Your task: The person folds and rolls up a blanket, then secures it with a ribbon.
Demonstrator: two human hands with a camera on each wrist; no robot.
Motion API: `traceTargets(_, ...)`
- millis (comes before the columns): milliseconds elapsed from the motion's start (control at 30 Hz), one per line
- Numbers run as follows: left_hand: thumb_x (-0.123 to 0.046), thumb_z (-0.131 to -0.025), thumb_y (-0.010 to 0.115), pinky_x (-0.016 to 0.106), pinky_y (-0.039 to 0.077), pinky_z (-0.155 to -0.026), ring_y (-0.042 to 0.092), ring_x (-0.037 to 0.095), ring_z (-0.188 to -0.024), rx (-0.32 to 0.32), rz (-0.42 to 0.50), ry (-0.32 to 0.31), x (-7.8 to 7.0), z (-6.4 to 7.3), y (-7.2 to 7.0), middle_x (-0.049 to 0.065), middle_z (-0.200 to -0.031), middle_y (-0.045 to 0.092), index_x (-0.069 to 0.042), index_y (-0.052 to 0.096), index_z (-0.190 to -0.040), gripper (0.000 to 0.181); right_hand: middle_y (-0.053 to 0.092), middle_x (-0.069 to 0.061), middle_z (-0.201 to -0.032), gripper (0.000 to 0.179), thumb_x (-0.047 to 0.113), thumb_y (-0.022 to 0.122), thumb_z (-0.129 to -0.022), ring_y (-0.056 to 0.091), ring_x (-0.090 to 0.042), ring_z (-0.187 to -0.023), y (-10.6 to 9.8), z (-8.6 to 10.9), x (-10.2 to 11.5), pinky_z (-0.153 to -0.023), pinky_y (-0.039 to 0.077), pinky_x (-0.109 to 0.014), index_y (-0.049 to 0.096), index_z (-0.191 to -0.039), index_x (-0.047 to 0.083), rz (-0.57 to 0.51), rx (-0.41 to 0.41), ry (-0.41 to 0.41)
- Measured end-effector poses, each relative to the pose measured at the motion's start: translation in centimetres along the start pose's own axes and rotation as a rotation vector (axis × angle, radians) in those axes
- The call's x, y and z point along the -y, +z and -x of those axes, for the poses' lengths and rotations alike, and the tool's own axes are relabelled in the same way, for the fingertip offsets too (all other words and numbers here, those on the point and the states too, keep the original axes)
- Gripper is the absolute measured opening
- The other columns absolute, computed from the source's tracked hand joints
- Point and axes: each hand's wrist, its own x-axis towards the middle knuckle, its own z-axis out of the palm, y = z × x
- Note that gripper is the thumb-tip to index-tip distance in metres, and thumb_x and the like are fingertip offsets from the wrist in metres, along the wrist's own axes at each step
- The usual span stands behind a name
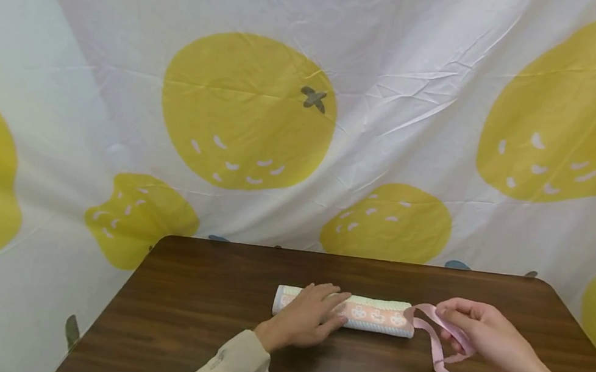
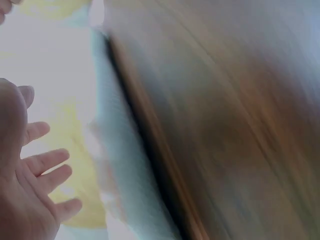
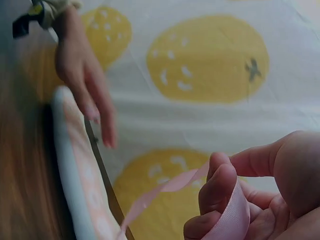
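Observation:
A rolled towel (image 1: 379,321) in pale yellow, peach and light blue, with white motifs, lies lengthwise across the dark table. Over its left part is my left hand (image 1: 308,316), fingers extended; whether it touches the roll is hard to tell. The left wrist view shows that hand (image 2: 37,195) with spread fingers. At the roll's right end, my right hand (image 1: 485,336) pinches a pink ribbon (image 1: 436,349) between thumb and fingers. In the right wrist view the ribbon (image 3: 172,184) stretches from those fingers toward the towel (image 3: 82,172). Another ribbon length trails to the table's front right.
The brown wooden table (image 1: 198,285) ends at the back against a white hanging cloth (image 1: 410,119) printed with large yellow fruit. Light sleeves (image 1: 233,366) cover both forearms. Much of the left wrist view is blurred.

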Motion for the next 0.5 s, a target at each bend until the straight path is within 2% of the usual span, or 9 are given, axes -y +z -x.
traceTargets(67,-0.043,-0.105,0.039,0.043,0.034,-0.114,0.041,0.021,-0.140,-0.018,0.129,0.035,-1.0,-0.1,-0.4,0.005,-0.149,0.047,-0.015,0.041,-0.150,0.053,0.060,-0.001,-0.076,0.021,0.022,0.050,-0.104,0.059,-0.009,-0.065,1.1,-0.1,0.7,-0.063,0.059,-0.041,0.064,-0.108,0.008,0.021,0.010,0.007)
traceTargets(200,-0.039,-0.103,0.050,0.032,0.038,-0.111,0.045,0.015,-0.137,-0.067,0.380,0.100,-3.2,-0.2,-1.1,0.001,-0.149,0.048,-0.013,0.042,-0.149,0.053,0.062,-0.002,-0.077,0.028,0.022,0.053,-0.103,0.056,-0.009,-0.060,3.3,-0.4,1.6,-0.053,0.053,-0.029,0.061,-0.111,-0.003,0.026,0.041,-0.008)
traceTargets(333,-0.028,-0.098,0.063,0.027,0.041,-0.107,0.052,0.012,-0.130,-0.180,0.512,0.169,-5.1,-0.4,-1.5,0.003,-0.141,0.057,-0.009,0.049,-0.142,0.051,0.063,0.000,-0.076,0.026,0.020,0.053,-0.102,0.052,-0.007,-0.058,5.2,-0.6,2.2,-0.051,0.044,-0.022,0.061,-0.111,-0.003,-0.007,0.084,-0.049)
traceTargets(433,-0.022,-0.096,0.066,0.025,0.045,-0.102,0.058,0.010,-0.122,-0.237,0.619,0.170,-6.0,-0.2,-1.7,0.003,-0.130,0.065,-0.007,0.058,-0.132,0.040,0.063,0.001,-0.074,0.024,0.017,0.053,-0.102,0.051,-0.006,-0.056,6.4,-0.7,2.5,-0.050,0.044,-0.022,0.061,-0.111,-0.003,-0.046,0.123,-0.074)
traceTargets(500,-0.020,-0.097,0.064,0.024,0.048,-0.097,0.063,0.007,-0.113,-0.247,0.719,0.129,-6.4,0.0,-1.8,0.003,-0.120,0.070,-0.008,0.064,-0.124,0.029,0.064,0.001,-0.073,0.024,0.016,0.053,-0.102,0.051,-0.005,-0.054,6.9,-0.7,2.7,-0.049,0.043,-0.021,0.061,-0.111,-0.004,-0.058,0.140,-0.080)
